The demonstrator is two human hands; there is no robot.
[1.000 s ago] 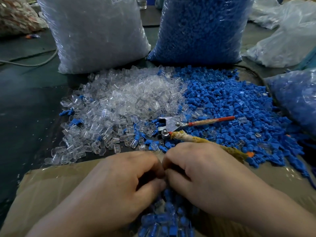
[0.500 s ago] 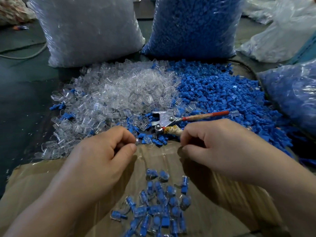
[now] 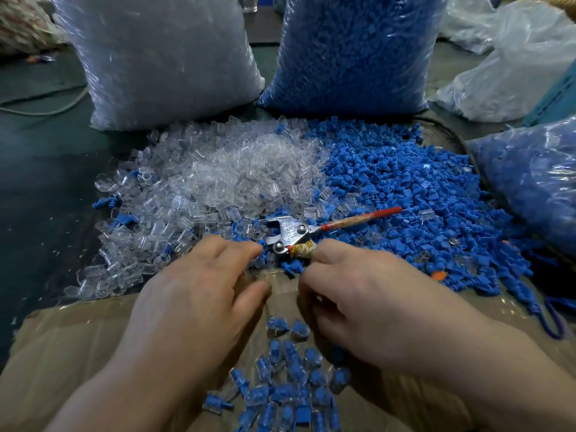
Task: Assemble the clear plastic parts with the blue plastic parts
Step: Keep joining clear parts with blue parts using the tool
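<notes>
Nearest, at bottom centre: a loose cluster of assembled pieces (image 3: 290,385), blue inserts inside clear shells, lying on a brown cardboard sheet (image 3: 78,353). Holds both hands just beyond that cluster, backs up, near each other but not touching.

On the left hand (image 3: 199,294): fingers bent and close together, forefinger tip down at the near edge of the loose parts, thumb apart from it. Cannot tell whether pinching anything. On the right hand (image 3: 358,291): fingers curled under the palm, thumb tucked beside them. Cannot tell whether gripping anything.

Just past the knuckles: metal pliers (image 3: 293,233), one handle red and pointing right, the other wrapped in yellowish cord and running under the right hand.

Behind, spread over a dark surface (image 3: 37,182): a heap of clear plastic parts (image 3: 218,182) on the left and a heap of blue plastic parts (image 3: 405,188) on the right, meeting and mixing around the pliers.

Farther back, upright and side by side: a full bag of clear parts (image 3: 162,57) behind the clear heap, a full bag of blue parts (image 3: 352,51) behind the blue heap. At the right edge, another plastic bag (image 3: 536,176) of bluish pieces. Far left, a pale cable (image 3: 46,110).
</notes>
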